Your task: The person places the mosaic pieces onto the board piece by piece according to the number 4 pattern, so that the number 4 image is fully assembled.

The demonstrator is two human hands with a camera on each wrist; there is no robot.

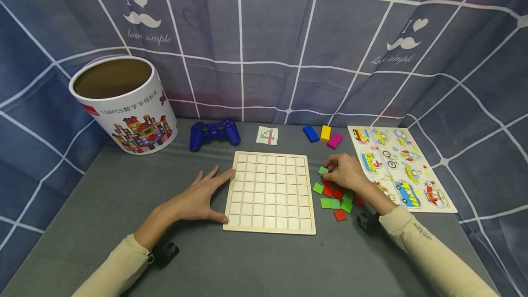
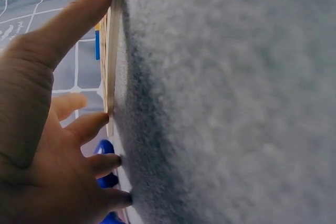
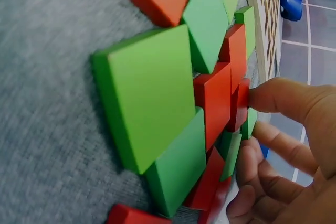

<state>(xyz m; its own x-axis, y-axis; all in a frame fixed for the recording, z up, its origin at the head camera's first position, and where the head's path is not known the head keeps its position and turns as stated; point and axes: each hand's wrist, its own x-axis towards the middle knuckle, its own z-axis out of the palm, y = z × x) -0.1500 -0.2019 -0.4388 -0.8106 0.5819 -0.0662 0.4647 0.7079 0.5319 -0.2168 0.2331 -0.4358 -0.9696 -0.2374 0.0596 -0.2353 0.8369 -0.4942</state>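
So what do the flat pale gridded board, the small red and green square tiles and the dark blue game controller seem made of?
Flat pale gridded board: probably bare wood, matte, judging by its tan tone.
Small red and green square tiles: perhaps painted wood, smooth; their even colour could also suit plastic.
Dark blue game controller: likely moulded plastic, given its smooth, rounded shell.

White tub [image 1: 134, 120], blue game controller [image 1: 214, 133], three coloured blocks [image 1: 325, 133], vehicle picture board [image 1: 399, 168], checked curtain [image 1: 270, 26]

Right hand [image 3: 294, 150]: I see it pinch a green tile [image 3: 249, 124].
Tile pile [image 3: 214, 100]: red and green, partly overlapping.
Beyond: pale wooden board [image 3: 261, 14].
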